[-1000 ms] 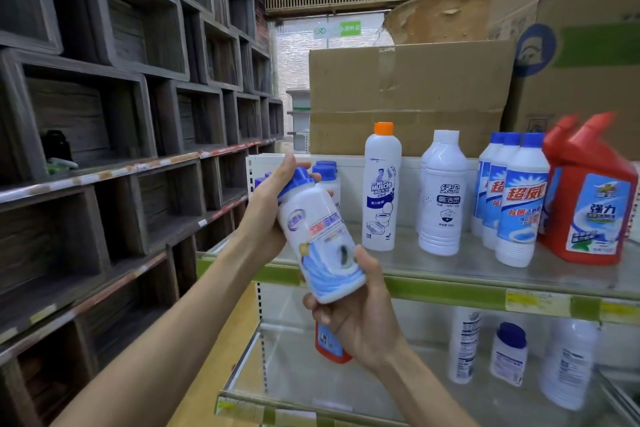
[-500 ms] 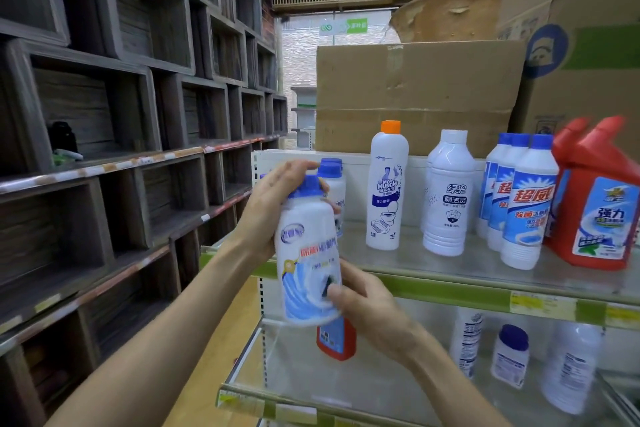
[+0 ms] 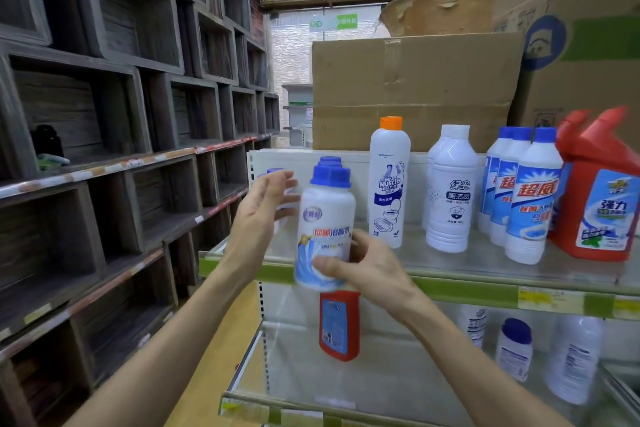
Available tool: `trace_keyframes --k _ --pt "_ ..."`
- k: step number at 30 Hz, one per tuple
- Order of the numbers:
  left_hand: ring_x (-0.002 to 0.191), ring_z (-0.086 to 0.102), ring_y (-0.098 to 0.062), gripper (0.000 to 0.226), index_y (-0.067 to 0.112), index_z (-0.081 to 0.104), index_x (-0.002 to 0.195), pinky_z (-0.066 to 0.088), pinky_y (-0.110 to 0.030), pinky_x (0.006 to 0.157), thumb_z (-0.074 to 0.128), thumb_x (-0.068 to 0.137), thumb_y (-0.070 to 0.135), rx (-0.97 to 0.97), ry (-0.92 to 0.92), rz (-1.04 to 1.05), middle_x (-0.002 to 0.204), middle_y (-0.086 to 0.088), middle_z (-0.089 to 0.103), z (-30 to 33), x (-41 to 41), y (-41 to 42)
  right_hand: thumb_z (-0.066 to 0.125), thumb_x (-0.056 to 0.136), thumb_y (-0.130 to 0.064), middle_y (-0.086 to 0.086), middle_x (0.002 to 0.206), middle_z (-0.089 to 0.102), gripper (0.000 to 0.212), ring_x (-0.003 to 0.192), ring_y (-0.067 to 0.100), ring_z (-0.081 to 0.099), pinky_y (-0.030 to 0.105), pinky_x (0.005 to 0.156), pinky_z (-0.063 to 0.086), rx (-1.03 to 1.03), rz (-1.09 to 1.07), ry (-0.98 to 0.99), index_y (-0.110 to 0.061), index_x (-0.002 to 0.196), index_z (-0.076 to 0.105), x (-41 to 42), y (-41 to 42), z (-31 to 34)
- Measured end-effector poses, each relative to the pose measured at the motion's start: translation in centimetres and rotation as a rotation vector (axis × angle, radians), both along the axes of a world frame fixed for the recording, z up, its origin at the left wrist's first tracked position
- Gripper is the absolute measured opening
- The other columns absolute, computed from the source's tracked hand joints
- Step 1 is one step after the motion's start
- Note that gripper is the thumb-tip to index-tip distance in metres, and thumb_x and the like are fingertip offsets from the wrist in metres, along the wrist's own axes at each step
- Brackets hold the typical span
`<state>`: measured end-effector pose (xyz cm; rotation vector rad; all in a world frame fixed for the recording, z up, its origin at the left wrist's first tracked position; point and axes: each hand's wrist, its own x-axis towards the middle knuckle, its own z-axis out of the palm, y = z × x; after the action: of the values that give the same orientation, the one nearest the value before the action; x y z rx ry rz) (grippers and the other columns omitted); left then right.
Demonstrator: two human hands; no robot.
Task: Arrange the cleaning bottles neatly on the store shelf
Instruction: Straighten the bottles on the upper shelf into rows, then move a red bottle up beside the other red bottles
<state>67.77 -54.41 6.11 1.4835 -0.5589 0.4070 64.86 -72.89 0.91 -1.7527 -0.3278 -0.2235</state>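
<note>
A white cleaning bottle with a blue cap (image 3: 325,229) stands upright at the front left of the glass store shelf (image 3: 467,289). My right hand (image 3: 360,267) grips its lower part. My left hand (image 3: 265,215) is beside it on the left, fingers spread, off the bottle. Behind it more blue-capped bottles (image 3: 330,161) show. To the right stand an orange-capped bottle (image 3: 389,184), white bottles (image 3: 450,191), blue-capped labelled bottles (image 3: 530,198) and red bottles (image 3: 602,198).
Cardboard boxes (image 3: 415,87) sit above and behind the shelf. The lower shelf (image 3: 311,402) holds a red bottle (image 3: 339,326) and several white bottles (image 3: 514,350). Dark wooden cubby shelving (image 3: 104,149) lines the left side of the aisle.
The bottle went from tilted to upright and moved right and forward over the shelf. My left hand let go of its cap and opened; my right hand slid round the lower body.
</note>
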Motion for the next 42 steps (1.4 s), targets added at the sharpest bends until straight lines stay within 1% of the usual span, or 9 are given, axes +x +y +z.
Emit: trace_keyframes --k 4,8,14,21,28,33,35,39,42 --pt "0.095 0.069 -0.023 0.032 0.011 0.065 0.113 0.058 -0.041 0.086 0.049 0.099 0.036 -0.024 -0.002 0.057 0.108 -0.005 0.069 -1.4 0.3 1.0 0.090 0.066 -0.044 -0.010 0.099 0.077 0.054 0.091 0.005 0.073 0.033 0.088 0.061 -0.147 -0.217 -0.038 -0.024 0.111 0.067 3.8 -0.3 2.1" --pt "0.091 0.070 -0.018 0.022 0.014 0.065 0.107 0.057 -0.031 0.079 0.054 0.098 0.030 0.102 -0.016 0.052 0.101 -0.005 0.070 -3.0 0.4 0.9 0.087 0.071 -0.040 -0.013 0.097 0.071 0.048 0.087 0.003 0.068 0.027 0.082 0.059 -0.273 -0.320 -0.051 -0.024 0.110 0.064 6.0 -0.1 2.4" --pt "0.085 0.071 -0.023 0.021 0.012 0.067 0.104 0.060 -0.033 0.075 0.054 0.098 0.028 0.113 -0.029 0.028 0.089 -0.003 0.071 -3.8 0.4 0.7 0.087 0.071 -0.042 0.000 0.113 0.074 0.055 0.091 0.012 0.070 0.031 0.083 0.059 -0.344 -0.366 -0.003 -0.020 0.116 0.064 7.8 0.1 1.1" --pt "0.079 0.070 -0.023 0.019 0.012 0.067 0.098 0.060 -0.031 0.069 0.053 0.099 0.025 0.121 -0.044 0.013 0.087 -0.005 0.068 -4.3 0.4 1.2 0.088 0.070 -0.042 0.002 0.113 0.074 0.054 0.096 0.017 0.072 0.042 0.085 0.062 -0.394 -0.387 0.033 -0.020 0.110 0.058 8.2 0.5 0.8" --pt "0.066 0.067 -0.023 0.026 0.004 0.068 0.093 0.057 -0.030 0.064 0.054 0.096 0.025 0.154 -0.023 -0.064 0.076 -0.017 0.066 -6.7 -0.7 1.8 0.085 0.073 -0.042 -0.002 0.109 0.075 0.041 0.089 0.014 0.073 0.040 0.083 0.062 -0.447 -0.355 0.056 -0.022 0.101 0.063 8.3 0.5 0.9" --pt "0.061 0.065 -0.025 0.021 0.007 0.069 0.089 0.055 -0.033 0.059 0.055 0.098 0.020 0.232 0.101 -0.102 0.069 -0.016 0.066 -12.3 -0.7 1.4 0.079 0.050 -0.072 0.002 0.123 0.065 0.093 0.107 0.022 0.065 0.048 0.086 0.059 -0.492 -0.398 0.018 -0.019 0.122 0.050 7.7 -0.5 0.5" --pt "0.061 0.066 -0.027 0.019 0.010 0.070 0.088 0.055 -0.037 0.058 0.056 0.100 0.017 0.257 0.187 -0.091 0.070 -0.015 0.067 -14.9 -0.2 1.2 0.078 0.060 -0.072 0.004 0.137 0.056 0.100 0.122 0.023 0.056 0.049 0.095 0.055 -0.461 -0.434 -0.073 -0.015 0.136 0.045 6.6 -0.9 0.0" --pt "0.063 0.066 -0.023 0.015 0.011 0.069 0.092 0.054 -0.037 0.059 0.057 0.100 0.017 0.306 0.323 -0.076 0.073 -0.015 0.069 -19.2 1.2 0.5 0.072 0.089 -0.042 0.001 0.110 0.065 0.041 0.100 0.013 0.057 0.028 0.088 0.049 -0.451 -0.488 -0.377 -0.012 0.116 0.062 3.3 -1.8 -2.5" --pt "0.065 0.066 -0.019 0.013 0.010 0.069 0.095 0.054 -0.034 0.060 0.059 0.099 0.017 0.303 0.371 -0.051 0.074 -0.007 0.068 -21.7 2.7 -0.4 0.067 0.095 -0.028 -0.001 0.095 0.065 0.018 0.087 0.011 0.059 0.021 0.078 0.048 -0.437 -0.538 -0.606 -0.012 0.100 0.066 1.7 -2.5 -6.1"
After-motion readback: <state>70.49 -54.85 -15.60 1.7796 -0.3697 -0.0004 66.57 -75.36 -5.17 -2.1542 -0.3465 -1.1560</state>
